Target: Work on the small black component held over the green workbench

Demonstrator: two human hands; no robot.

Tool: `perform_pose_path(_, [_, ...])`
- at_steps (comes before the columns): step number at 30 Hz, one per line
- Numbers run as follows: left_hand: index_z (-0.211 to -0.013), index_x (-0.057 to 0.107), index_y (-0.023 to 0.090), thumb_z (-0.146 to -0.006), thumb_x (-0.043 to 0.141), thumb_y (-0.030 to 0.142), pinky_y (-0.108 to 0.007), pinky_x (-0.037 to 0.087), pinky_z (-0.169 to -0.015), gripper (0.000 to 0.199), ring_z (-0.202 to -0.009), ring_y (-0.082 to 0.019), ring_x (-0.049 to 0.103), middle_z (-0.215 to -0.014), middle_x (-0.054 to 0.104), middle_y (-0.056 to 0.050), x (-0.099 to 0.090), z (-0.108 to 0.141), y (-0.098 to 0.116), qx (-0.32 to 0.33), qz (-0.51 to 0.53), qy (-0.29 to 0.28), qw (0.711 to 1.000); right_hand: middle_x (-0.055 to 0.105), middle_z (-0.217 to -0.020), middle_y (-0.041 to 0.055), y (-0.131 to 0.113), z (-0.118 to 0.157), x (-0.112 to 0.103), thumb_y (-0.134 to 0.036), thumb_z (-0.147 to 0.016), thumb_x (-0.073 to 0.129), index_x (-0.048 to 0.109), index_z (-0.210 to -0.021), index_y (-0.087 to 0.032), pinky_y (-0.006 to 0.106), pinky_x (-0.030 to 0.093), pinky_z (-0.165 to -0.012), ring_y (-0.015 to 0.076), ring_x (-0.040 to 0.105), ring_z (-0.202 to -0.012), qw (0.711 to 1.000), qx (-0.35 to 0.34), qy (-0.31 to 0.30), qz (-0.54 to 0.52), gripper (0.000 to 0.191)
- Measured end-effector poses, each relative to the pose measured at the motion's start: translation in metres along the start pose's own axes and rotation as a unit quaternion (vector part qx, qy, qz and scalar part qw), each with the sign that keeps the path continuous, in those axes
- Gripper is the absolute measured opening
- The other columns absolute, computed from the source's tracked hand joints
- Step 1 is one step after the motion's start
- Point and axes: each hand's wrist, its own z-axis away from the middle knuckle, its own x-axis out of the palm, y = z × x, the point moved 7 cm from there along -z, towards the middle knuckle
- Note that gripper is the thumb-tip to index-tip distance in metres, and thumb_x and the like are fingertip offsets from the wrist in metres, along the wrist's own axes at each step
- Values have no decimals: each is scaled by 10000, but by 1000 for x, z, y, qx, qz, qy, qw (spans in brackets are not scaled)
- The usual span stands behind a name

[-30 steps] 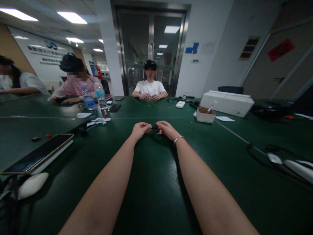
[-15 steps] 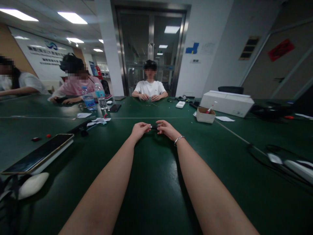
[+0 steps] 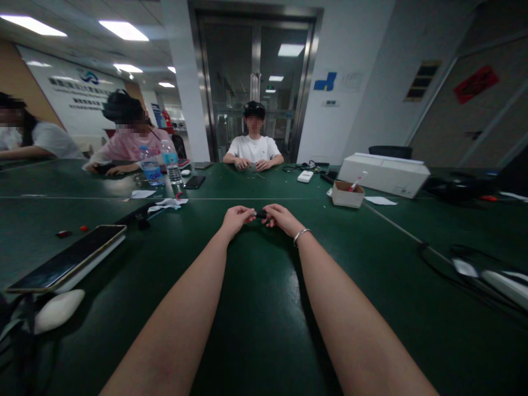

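Between my two hands, low over the green table (image 3: 256, 308), is a small dark cylinder (image 3: 260, 214) with a pale or silvery left end; its exact kind is too small to tell. My left hand (image 3: 239, 219) pinches the pale end between thumb and fingertips. At the black end, my right hand (image 3: 281, 218) has its fingers closed round the tip, and they hide part of it. A silver bracelet (image 3: 302, 236) circles my right wrist.
To the left lie a phone on a white box (image 3: 68, 258), a white mouse-shaped thing (image 3: 60, 312) and crumpled paper (image 3: 169, 203). Two bottles (image 3: 171, 165) stand beyond. On the right are a small carton (image 3: 347, 195), a long white box (image 3: 383, 173) and cables (image 3: 437, 258). Several people sit around the table.
The fingers of my right hand have curled in closer round the black end, and more of the cylinder's middle shows. My left hand stays nearly in place.
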Motion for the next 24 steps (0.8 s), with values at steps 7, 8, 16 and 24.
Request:
perform_pose_path(7, [-698, 631, 105, -626, 780, 230, -268, 533, -680, 207, -634, -129, 641, -627, 642, -30, -1, -1, -1, -4, 4, 6, 1000, 615, -674, -41, -3, 2, -2, -197, -772, 649, 523, -991, -177, 189, 491, -473, 47, 537, -405, 1000, -10, 13, -21, 253])
perform_pose_path(8, [-698, 629, 104, -627, 778, 225, -271, 533, -688, 205, -631, -127, 640, -627, 639, -28, -1, -1, -1, -5, 4, 7, 1000, 613, -642, -30, -2, 2, -1, -232, -807, 616, 532, -971, -162, 181, 471, -448, 50, 531, -399, 1000, -2, 10, -9, 197])
perform_pose_path(16, [-711, 624, 105, -624, 785, 225, -268, 540, -688, 219, -640, -127, 647, -665, 656, -36, -1, -1, -1, -10, 14, 9, 1000, 605, -691, -50, -4, 1, 0, -173, -744, 654, 520, -999, -180, 209, 516, -506, 37, 504, -397, 1000, -21, -1, -15, 289])
perform_pose_path(24, [-730, 621, 97, -637, 783, 231, -286, 543, -710, 230, -632, -123, 644, -677, 653, -45, -1, 0, 0, -7, 8, 4, 1000, 607, -829, -35, -2, 1, -3, -147, -691, 689, 466, -1079, -217, 200, 519, -509, 33, 543, -440, 999, -31, 12, -19, 452])
